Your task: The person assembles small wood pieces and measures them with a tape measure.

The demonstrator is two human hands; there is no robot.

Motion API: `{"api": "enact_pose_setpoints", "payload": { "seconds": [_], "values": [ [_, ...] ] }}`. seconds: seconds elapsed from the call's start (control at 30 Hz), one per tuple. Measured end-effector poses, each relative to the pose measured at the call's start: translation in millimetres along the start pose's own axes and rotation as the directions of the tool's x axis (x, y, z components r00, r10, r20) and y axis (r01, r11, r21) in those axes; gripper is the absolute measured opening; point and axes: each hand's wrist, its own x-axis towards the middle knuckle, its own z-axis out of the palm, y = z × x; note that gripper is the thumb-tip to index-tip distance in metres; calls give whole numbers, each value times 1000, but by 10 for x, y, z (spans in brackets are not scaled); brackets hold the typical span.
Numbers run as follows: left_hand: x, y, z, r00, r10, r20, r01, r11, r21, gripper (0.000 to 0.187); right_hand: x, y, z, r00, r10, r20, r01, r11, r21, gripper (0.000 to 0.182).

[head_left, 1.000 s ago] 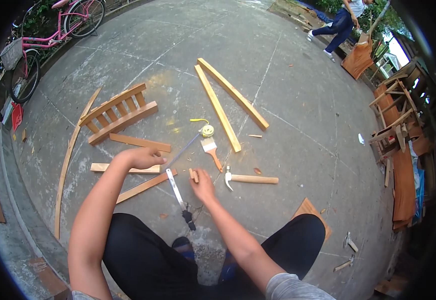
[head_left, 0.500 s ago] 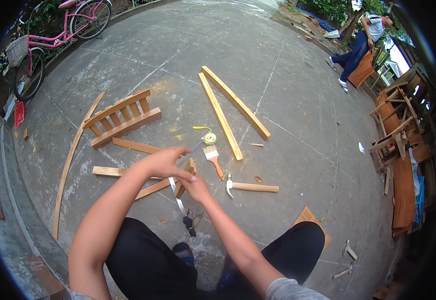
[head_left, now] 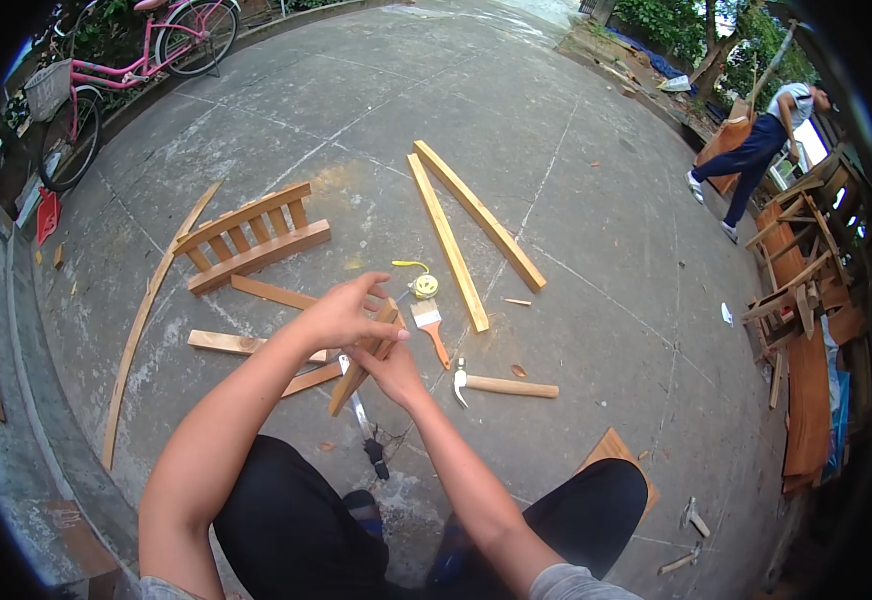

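My right hand (head_left: 393, 372) is closed around a short piece of brown wood (head_left: 349, 388), held tilted above the ground. My left hand (head_left: 341, 318) is at the wood's upper end, thumb across it and fingers curved loosely beyond; its grip is partly hidden. Just past the hands lie a yellow tape measure (head_left: 424, 287) and a paintbrush (head_left: 431, 332) with an orange handle. A claw hammer (head_left: 508, 386) rests to their right. Beneath the held wood, a metal strip (head_left: 360, 413) with a black-wrapped end (head_left: 376, 459) lies on the concrete.
A slatted wooden frame (head_left: 251, 245) and a long thin strip (head_left: 141, 320) lie left. Two light beams (head_left: 449, 245) (head_left: 481, 215) lie ahead. Two small hammers (head_left: 696, 517) (head_left: 678, 562) lie lower right. Stacked wood (head_left: 806, 400) lines the right edge. Another person (head_left: 756, 150) stands far right; a pink bicycle (head_left: 121, 75) stands far left.
The held wood has turned, and more of its length now shows below my hands. My left fingers have shifted slightly rightward. The other person has moved right and turned.
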Motion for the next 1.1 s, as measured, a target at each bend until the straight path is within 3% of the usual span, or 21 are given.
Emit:
{"api": "enact_pose_setpoints", "payload": {
  "seconds": [0.07,0.17,0.4,0.43,0.53,0.63,0.77,0.9,1.0,1.1],
  "values": [
    [5,-42,-17,1000,-24,18,24,999,-35,94,4,-11,1,999,-40,-13,40,998,40,59],
    [52,-91,-45,996,9,92,-10,1000,6,77,2,-93,7,983,-180,-43,184,974,131,65],
    [16,-76,-54,996,80,38,-83,993,80,65,40,-59,-21,990,-133,50,127,986,105,72],
    [-3,-86,-49,995,98,23,-99,994,39,68,77,28,32,980,-199,18,189,953,237,68],
    [-14,-69,-82,995,84,44,-87,994,68,69,30,-107,62,973,-224,-47,229,953,198,63],
    [8,-109,-98,997,79,9,-79,990,116,60,44,-174,-41,993,-66,98,60,996,69,61],
    [40,-168,-138,996,23,-91,-21,1000,15,54,38,-280,-155,993,-47,111,63,987,-146,62],
    [92,-288,-162,963,-21,-270,-2,996,-87,72,93,-325,-381,986,-97,137,105,993,-52,59],
    [48,-187,-205,952,-34,-304,-16,987,-159,71,110,-293,-473,974,-180,139,165,980,113,56],
    [15,-167,-233,953,-61,-296,-6,976,-219,74,73,-317,-509,973,-148,178,116,977,177,52]
  ]
}}
